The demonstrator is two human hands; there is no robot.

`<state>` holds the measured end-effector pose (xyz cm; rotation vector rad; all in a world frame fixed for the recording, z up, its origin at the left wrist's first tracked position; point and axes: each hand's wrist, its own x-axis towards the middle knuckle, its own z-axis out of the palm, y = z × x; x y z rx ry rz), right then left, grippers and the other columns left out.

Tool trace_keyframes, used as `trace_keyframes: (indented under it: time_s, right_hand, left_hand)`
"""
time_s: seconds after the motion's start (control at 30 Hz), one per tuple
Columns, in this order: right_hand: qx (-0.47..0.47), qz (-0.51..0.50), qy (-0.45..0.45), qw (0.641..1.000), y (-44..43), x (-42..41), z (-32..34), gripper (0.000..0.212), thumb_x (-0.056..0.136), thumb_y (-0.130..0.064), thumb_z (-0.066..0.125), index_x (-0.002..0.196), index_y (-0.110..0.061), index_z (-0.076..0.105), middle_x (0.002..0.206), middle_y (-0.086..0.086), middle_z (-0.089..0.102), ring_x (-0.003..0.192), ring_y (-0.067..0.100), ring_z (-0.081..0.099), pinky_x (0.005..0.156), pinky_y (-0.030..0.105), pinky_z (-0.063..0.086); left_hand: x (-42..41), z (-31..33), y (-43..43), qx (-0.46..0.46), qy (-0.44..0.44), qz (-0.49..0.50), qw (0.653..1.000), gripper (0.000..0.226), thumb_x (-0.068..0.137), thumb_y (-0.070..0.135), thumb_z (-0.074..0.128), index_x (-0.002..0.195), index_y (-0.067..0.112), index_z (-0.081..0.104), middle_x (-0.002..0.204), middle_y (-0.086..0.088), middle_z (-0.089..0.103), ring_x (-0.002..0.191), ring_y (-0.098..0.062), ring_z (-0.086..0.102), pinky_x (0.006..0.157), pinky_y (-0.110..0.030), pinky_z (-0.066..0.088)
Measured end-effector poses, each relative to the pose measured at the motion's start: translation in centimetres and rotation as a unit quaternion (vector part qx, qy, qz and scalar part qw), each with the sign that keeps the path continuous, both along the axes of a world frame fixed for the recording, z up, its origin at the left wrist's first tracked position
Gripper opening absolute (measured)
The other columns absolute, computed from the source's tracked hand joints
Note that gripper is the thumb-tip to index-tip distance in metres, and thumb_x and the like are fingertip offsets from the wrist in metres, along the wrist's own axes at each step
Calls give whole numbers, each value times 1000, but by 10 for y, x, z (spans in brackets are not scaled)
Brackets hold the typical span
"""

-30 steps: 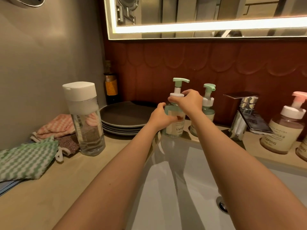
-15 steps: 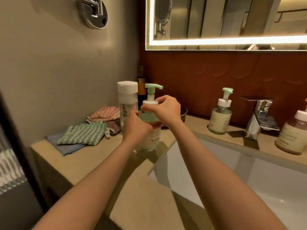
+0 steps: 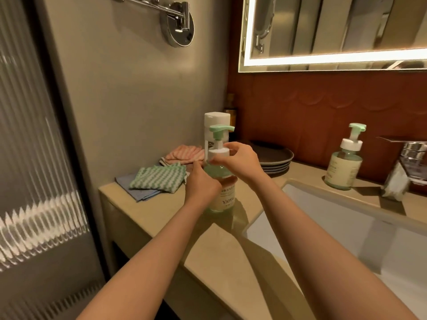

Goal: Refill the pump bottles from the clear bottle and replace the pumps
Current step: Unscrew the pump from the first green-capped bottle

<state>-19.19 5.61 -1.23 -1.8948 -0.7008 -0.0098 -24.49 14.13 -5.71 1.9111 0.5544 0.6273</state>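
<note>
Left hand (image 3: 203,184) wraps round the body of the pump bottle (image 3: 225,199), which stands upright on the counter (image 3: 166,218). Right hand (image 3: 242,163) sits just above the left, fingers curled on the white collar of the pump (image 3: 218,154). Clear bottle (image 3: 216,118), capped, stands directly behind both hands. Second pump bottle (image 3: 343,168) is well right of the right hand, by the sink (image 3: 323,215). Folded cloths (image 3: 159,179) lie left of the left hand.

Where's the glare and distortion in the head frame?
Head view: mirror's light strip clips to white; fluted glass panel shows bright streaks at left; soft shadows fall on the counter; wide-angle bows the verticals; pump bottle label is legible.
</note>
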Motion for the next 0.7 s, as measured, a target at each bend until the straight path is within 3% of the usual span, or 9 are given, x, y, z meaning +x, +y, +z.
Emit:
trace_keyframes:
  time_s: [0.13, 0.27, 0.43, 0.63, 0.7]
  right_hand:
    - [13, -37, -35, 999, 9, 2, -11, 61, 64, -42, 82, 114, -11, 64, 104, 1, 65, 88, 10, 62, 60, 14, 45]
    - [19, -76, -55, 995, 13, 3, -13, 58, 63, -46, 81, 109, -13, 67, 102, 1, 68, 86, 10, 62, 63, 18, 47]
    - [28, -96, -59, 993, 18, 2, -15, 59, 66, -42, 80, 115, -13, 65, 106, 1, 67, 95, 12, 62, 73, 23, 47]
    - [60, -65, -42, 995, 13, -1, -11, 60, 71, -27, 78, 124, -15, 55, 113, 0, 63, 91, 7, 54, 64, 11, 40]
    - [62, -28, -20, 998, 10, 0, -9, 64, 73, -20, 76, 131, -15, 48, 119, 4, 61, 96, 9, 54, 68, 12, 42]
  left_hand:
    - [1, -2, 1, 10, 8, 5, 1000, 73, 71, 24, 78, 130, 18, 35, 130, -7, 51, 120, -28, 49, 94, -44, 46]
    - [2, -4, 3, 3, 1, -2, 1000, 72, 70, 23, 79, 127, 19, 37, 128, -6, 50, 120, -27, 49, 95, -44, 46]
    - [2, -5, 6, 1, -1, -6, 1000, 69, 72, 20, 77, 127, 19, 36, 127, -6, 51, 119, -26, 49, 95, -43, 45]
    - [5, -5, 10, -18, 2, -8, 1000, 78, 68, 28, 81, 130, 18, 34, 130, -5, 50, 122, -26, 48, 93, -39, 44]
    - [5, -4, 13, -27, 4, -1, 1000, 80, 68, 29, 81, 132, 17, 33, 132, -5, 50, 123, -26, 47, 92, -39, 44]
